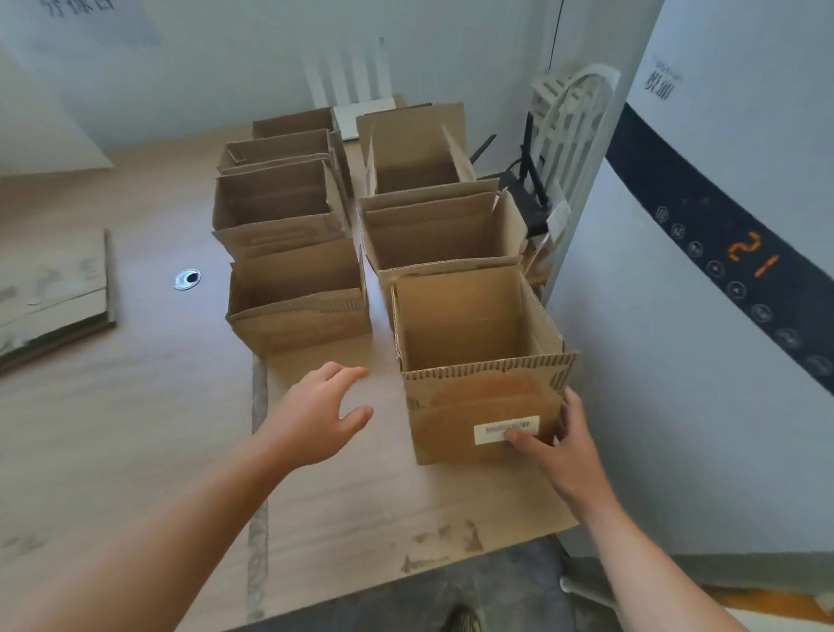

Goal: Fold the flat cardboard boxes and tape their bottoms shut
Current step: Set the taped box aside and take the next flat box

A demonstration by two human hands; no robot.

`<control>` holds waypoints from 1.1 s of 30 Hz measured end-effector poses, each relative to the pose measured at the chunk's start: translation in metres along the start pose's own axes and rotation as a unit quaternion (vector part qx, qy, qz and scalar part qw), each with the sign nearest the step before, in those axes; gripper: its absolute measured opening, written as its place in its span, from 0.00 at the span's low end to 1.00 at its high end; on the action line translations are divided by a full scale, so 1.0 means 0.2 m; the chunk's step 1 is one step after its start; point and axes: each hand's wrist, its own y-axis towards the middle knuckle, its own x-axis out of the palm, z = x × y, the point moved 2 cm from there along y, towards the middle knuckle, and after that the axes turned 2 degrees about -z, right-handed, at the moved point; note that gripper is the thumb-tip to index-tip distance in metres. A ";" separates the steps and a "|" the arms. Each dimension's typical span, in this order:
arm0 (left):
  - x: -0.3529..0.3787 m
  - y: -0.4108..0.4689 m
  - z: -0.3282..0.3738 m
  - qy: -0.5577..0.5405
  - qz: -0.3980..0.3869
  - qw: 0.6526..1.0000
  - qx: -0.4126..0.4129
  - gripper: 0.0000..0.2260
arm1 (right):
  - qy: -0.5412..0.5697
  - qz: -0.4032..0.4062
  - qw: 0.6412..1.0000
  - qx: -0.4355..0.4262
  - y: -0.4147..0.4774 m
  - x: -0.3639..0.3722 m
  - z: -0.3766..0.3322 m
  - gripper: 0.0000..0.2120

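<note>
- Boxes already folded stand open-topped in two rows on the wooden table (pixel 118 423); I count about seven, though the far ones overlap and the count is unsure.
- Nearest box (pixel 479 360) sits upright at the front of the right row, its white label (pixel 506 429) facing the person; its bottom is hidden, so whether it is taped cannot be told.
- Right hand (pixel 559 451) rests against that box's near right corner, thumb on the label, fingers along the side, a loose hold, not a clench.
- Left hand (pixel 324 414) hovers open and empty over the table, just left of the box, apart from it.
- Flat stack (pixel 42 298) at the table's left edge suggests more boxes remain to fold.
- No tape roll shows.
- Room is tight on the right: the white appliance (pixel 687 372) stands just beside the box.
- Bare table lies left and near, with a grommet hole (pixel 187 279) between stack and rows.
</note>
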 end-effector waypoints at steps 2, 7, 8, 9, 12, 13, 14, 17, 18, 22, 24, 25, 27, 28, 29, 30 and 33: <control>-0.01 0.00 0.01 0.002 0.005 1.000 -0.010 0.25 | -0.005 -0.003 1.000 0.006 0.02 0.00 0.00 0.42; -0.04 -0.04 -0.03 -0.012 0.022 0.999 -0.040 0.25 | -0.044 0.036 0.998 0.028 0.12 0.04 -0.04 0.34; -0.04 -0.04 -0.03 -0.011 0.021 0.999 -0.046 0.25 | -0.057 0.042 0.997 0.033 0.14 0.05 -0.04 0.31; -0.05 -0.04 -0.04 -0.010 0.022 0.998 -0.050 0.25 | -0.067 0.046 0.996 0.038 0.16 0.06 -0.04 0.28; -0.06 -0.04 -0.05 -0.022 0.027 0.998 -0.055 0.24 | -0.068 0.053 0.995 0.044 0.21 0.07 -0.05 0.24; -0.06 -0.04 -0.06 -0.025 0.028 0.998 -0.055 0.24 | -0.073 0.053 0.995 0.045 0.23 0.07 -0.06 0.22; -0.06 -0.03 -0.06 -0.027 0.028 0.998 -0.054 0.24 | -0.080 0.054 0.994 0.046 0.25 0.08 -0.07 0.20; -0.06 -0.04 -0.05 -0.036 0.026 0.998 -0.051 0.24 | -0.108 0.066 0.990 0.062 0.30 0.08 -0.06 0.14; -0.05 -0.04 -0.06 -0.040 0.024 0.998 -0.050 0.24 | -0.116 0.071 0.988 0.070 0.30 0.08 -0.05 0.14; -0.04 -0.09 -0.08 -0.046 0.014 0.998 -0.049 0.24 | -0.155 0.105 0.979 0.078 0.22 0.09 -0.06 0.25; -0.05 -0.12 -0.10 -0.048 0.013 0.998 -0.049 0.24 | -0.188 0.138 0.969 0.086 0.11 0.09 -0.06 0.25; -0.06 -0.15 -0.11 -0.047 0.014 0.998 -0.049 0.24 | -0.214 0.149 0.961 0.091 0.05 0.10 -0.05 0.22; -0.08 -0.20 -0.14 -0.037 0.019 0.998 -0.050 0.24 | -0.285 0.133 0.946 0.074 -0.07 0.16 -0.04 0.14; -0.10 -0.24 -0.16 -0.027 0.021 0.998 -0.051 0.24 | -0.325 0.106 0.939 0.050 -0.14 0.22 -0.05 0.12; -0.12 -0.28 -0.19 -0.015 0.025 0.998 -0.053 0.24 | -0.362 0.074 0.929 0.024 -0.20 0.29 -0.08 0.10; -0.14 -0.33 -0.21 -0.001 0.028 0.998 -0.053 0.24 | -0.397 0.043 0.917 -0.006 -0.25 0.37 -0.11 0.10; -0.23 -0.51 -0.33 0.047 0.044 0.997 -0.052 0.23 | -0.491 -0.026 0.865 -0.105 -0.39 0.68 -0.25 0.13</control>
